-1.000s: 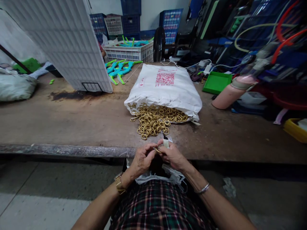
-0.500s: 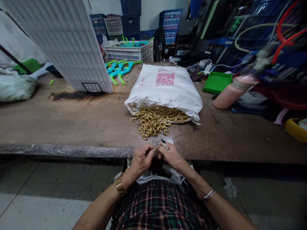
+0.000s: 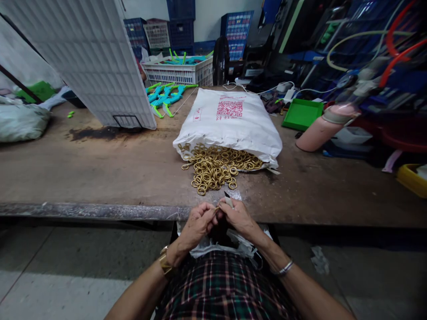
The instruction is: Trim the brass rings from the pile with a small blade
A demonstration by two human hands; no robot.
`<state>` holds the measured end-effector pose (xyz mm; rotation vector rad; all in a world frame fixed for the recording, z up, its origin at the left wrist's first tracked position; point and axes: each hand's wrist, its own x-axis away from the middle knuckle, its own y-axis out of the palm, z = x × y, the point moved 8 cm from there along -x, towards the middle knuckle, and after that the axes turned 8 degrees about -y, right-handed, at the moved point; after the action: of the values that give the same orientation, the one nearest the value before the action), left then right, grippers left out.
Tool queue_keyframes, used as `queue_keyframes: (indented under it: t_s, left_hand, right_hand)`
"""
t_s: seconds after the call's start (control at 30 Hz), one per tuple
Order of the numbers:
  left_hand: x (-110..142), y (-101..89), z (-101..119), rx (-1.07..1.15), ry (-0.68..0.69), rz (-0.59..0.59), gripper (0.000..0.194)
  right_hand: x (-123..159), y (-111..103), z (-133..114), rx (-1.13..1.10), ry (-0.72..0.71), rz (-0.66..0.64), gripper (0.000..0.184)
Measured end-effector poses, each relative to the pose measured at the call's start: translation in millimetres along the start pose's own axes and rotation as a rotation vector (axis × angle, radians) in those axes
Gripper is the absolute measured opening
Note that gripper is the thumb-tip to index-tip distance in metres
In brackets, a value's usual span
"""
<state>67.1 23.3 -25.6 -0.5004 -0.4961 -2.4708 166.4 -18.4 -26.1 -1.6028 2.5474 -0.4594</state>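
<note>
At the front edge of the table my two hands meet. My left hand (image 3: 199,223) is closed, pinching a gold-coloured ring (image 3: 216,209) between thumb and finger. My right hand (image 3: 239,217) is closed round a small knife (image 3: 228,200) with a dark pointed tip and a pale body; its fingertips also touch the ring. Just beyond my hands lies a pile of gold-coloured rings (image 3: 211,171), spilling from the open mouth of a white woven sack (image 3: 230,120) with red print.
A white ribbed panel (image 3: 100,66) stands at the left. Turquoise and green toy bows (image 3: 167,95) lie behind the sack, before a white crate (image 3: 187,73). To the right are a green tray (image 3: 302,113), a pink bottle (image 3: 318,131) and a yellow bin (image 3: 412,180).
My left hand has turned slightly and shifted a little right, its fingers still on the ring. My right hand has barely moved. The sack and the pile look the same.
</note>
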Motion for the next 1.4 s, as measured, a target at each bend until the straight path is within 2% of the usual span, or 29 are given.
queue_keyframes:
  t_s: [0.13,0.27,0.47,0.63,0.73,0.83,0.9,1.0,1.17,1.3,1.4]
  left_hand:
    - [-1,-4.0,-1,0.034,-0.007,0.05,0.033]
    - [0,-5.7,3,0.025,0.014,0.079,0.033]
    - [0,-9.4,0,-0.002,0.043,0.12,0.03]
    - [5,-8.4,0,-0.011,0.055,0.145,0.032]
    - [13,-0.7,3,0.013,0.016,0.099,0.034]
    - [18,9.8,4,0.088,0.0,-0.014,0.032]
    - [15,13.0,0,0.174,-0.014,-0.068,0.031]
    - [6,10.9,-7,0.285,-0.044,-0.072,0.032]
    - [-1,5.6,-12,0.401,-0.088,-0.035,0.027]
    - [-1,6.2,-15,0.501,-0.158,-0.088,0.031]
    - [-2,5.2,-19,0.555,-0.181,-0.105,0.021]
  right_hand:
    - [2,-7,-5,0.272,-0.12,0.026,0.021]
    - [8,8,-10,0.509,-0.229,-0.118,0.015]
    - [12,20,-8,0.791,-0.25,-0.199,0.019]
    - [10,17,-4,0.995,-0.177,-0.186,0.023]
    - [5,2,-3,1.045,-0.102,-0.111,0.021]
    - [-5,-25,-2,1.067,-0.026,0.025,0.021]
    - [-12,-43,-3,1.054,-0.016,0.135,0.02]
    - [-22,-61,-3,1.025,-0.025,0.248,0.019]
    - [-34,-59,-2,1.058,-0.034,0.214,0.022]
    - [-35,-61,1,1.042,-0.017,0.221,0.021]
    - [-31,-62,4,0.942,-0.04,0.224,0.017]
